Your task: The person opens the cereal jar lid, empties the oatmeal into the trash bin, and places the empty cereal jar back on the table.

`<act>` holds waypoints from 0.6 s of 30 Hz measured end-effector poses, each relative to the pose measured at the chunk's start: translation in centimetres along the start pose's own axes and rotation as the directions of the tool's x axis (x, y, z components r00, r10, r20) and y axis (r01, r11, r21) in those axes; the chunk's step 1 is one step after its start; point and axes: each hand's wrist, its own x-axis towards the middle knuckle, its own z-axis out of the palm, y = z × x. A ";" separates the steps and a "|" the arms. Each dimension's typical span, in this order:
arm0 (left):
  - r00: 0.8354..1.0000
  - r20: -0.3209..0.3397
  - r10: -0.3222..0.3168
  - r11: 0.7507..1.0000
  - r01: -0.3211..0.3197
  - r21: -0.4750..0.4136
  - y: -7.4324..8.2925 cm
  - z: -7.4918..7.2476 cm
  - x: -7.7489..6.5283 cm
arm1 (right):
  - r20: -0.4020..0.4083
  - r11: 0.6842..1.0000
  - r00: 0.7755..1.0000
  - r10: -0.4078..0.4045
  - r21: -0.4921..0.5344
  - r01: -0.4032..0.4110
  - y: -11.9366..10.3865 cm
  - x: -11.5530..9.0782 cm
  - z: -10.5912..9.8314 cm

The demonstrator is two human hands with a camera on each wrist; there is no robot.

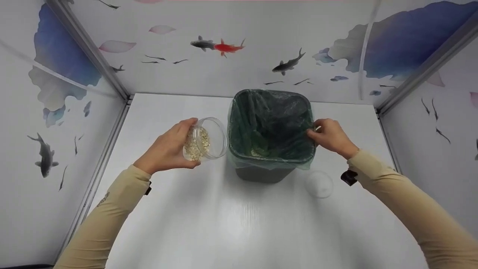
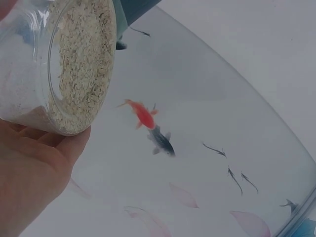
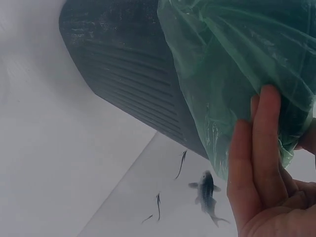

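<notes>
A clear plastic jar [image 1: 212, 139] partly filled with rolled oats [image 2: 84, 64] lies tilted in my left hand [image 1: 168, 147], its mouth facing the trash bin. My fingers and thumb curl round its body, and the mouth is close beside the bin's left rim. The grey trash bin [image 1: 261, 175] is lined with a green plastic bag [image 3: 217, 74] folded over its rim. On the bin's right side, my right hand [image 1: 330, 136] pinches the rim through the bag, fingers outside and thumb over the edge. Some pale bits [image 1: 257, 152] show low inside the bag.
A round clear lid [image 1: 319, 184] lies on the white table [image 1: 239, 224], to the right of the bin and nearer me. Panels [image 1: 254, 22] printed with fish and petals enclose the table at the back and both sides.
</notes>
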 end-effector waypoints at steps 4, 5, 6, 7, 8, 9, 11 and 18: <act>1.000 -0.009 0.000 1.000 0.000 0.001 0.2 -0.1 0.5 | 0.014 1.000 1.000 -0.005 0.004 0.004 0.0 0.0 -0.2; 1.000 -0.011 0.002 1.000 -0.002 0.000 0.2 0.0 0.6 | 0.018 1.000 1.000 -0.008 0.004 0.008 0.1 0.0 -0.1; 1.000 -0.013 0.005 1.000 -0.005 0.002 0.3 0.0 0.7 | 0.021 1.000 1.000 -0.010 0.004 0.010 0.1 0.0 -0.1; 1.000 -0.017 0.007 1.000 -0.007 0.002 0.3 0.1 0.8 | 0.024 1.000 1.000 -0.013 0.005 0.013 0.1 -0.1 -0.1; 1.000 -0.022 0.008 1.000 -0.008 0.005 0.3 0.1 0.9 | 0.027 1.000 1.000 -0.014 0.011 0.013 0.1 -0.1 -0.1; 1.000 -0.027 0.009 1.000 -0.008 0.009 0.3 0.1 1.0 | 0.029 1.000 0.999 -0.013 0.017 0.013 0.1 -0.1 -0.1; 0.999 -0.033 0.009 1.000 -0.009 0.017 0.4 0.1 1.3 | 0.031 1.000 0.999 -0.006 0.026 0.005 0.1 -0.2 -0.1; 1.000 -0.020 -0.004 0.999 0.005 0.046 0.5 -0.4 2.9 | 0.037 0.998 0.999 0.023 0.051 -0.024 0.0 -0.4 -0.3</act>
